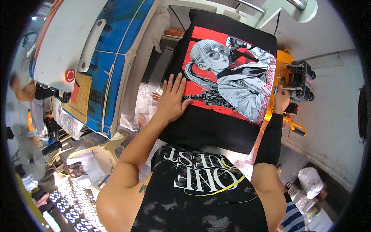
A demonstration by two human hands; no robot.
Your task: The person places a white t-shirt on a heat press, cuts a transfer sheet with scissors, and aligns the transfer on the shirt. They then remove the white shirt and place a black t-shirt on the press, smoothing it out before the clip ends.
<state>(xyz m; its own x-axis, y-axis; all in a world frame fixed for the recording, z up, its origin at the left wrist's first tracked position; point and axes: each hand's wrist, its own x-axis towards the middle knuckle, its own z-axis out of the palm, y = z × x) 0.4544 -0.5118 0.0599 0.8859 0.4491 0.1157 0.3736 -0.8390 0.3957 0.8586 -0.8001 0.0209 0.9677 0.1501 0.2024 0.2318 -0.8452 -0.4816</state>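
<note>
A black fabric garment (211, 127) is spread flat before me. It carries a large printed picture (232, 72) in red, white and grey, showing an illustrated figure with sunglasses and a ponytail. My left hand (174, 100) lies palm down near the left edge of the print, fingers spread, with nothing in it. Past the garment's right edge is my right hand (282, 100), its fingers partly curled, beside a yellow machine (279, 69) with a black unit (300, 81). Whether those fingers grip the cloth edge or something else cannot be told.
To the left stands a blue-sided bench (116, 37) bearing a white panel and a red emergency stop button (69, 75). A cream plastic chair (113, 150) and a fan (31, 159) are lower left. Wrapped bundles (310, 182) lie lower right. Another person's arm (26, 91) shows far left.
</note>
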